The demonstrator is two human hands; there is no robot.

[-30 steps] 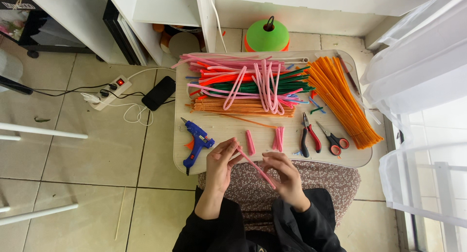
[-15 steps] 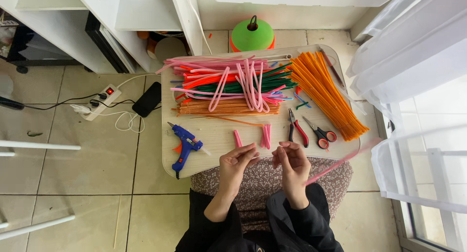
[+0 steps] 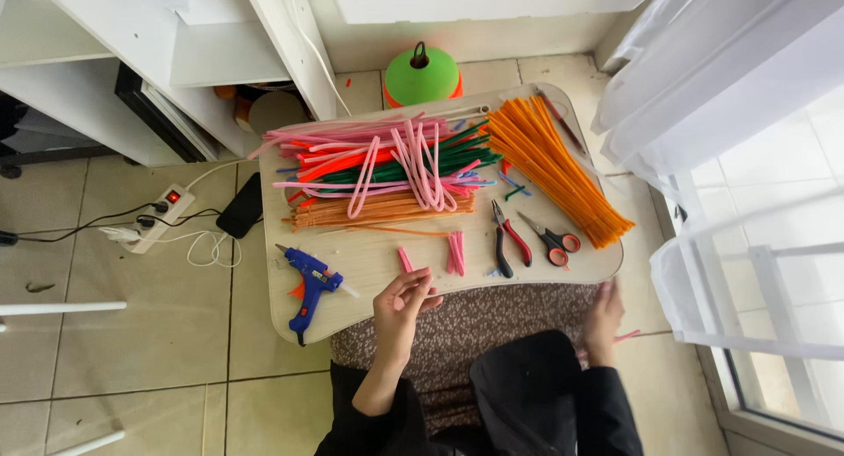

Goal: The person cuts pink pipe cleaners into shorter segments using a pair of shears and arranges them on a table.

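Note:
My left hand [image 3: 400, 311] hovers at the front edge of the small wooden lap table [image 3: 369, 262], fingers loosely curled with nothing visible in them. It is nearest the short pink pipe cleaner pieces [image 3: 455, 252] and the blue glue gun [image 3: 308, 284]. My right hand [image 3: 605, 320] is blurred, down beside the table's right front corner, closed on a pink pipe cleaner [image 3: 628, 335] that pokes out to the right. A heap of pink, red, green and orange pipe cleaners [image 3: 378, 170] lies across the table's back.
A bundle of orange pipe cleaners [image 3: 554, 170] fills the table's right side, with red-handled pliers [image 3: 508, 243] and scissors [image 3: 554, 241] in front. A green cone [image 3: 422, 73] stands behind. A power strip [image 3: 163, 214] and phone [image 3: 240, 217] lie on the left floor. White curtain [image 3: 730, 113] hangs right.
My hands have come apart. The right hand has swung out to the right past the table corner with the pink pipe cleaner, and the left hand has stayed at the front edge.

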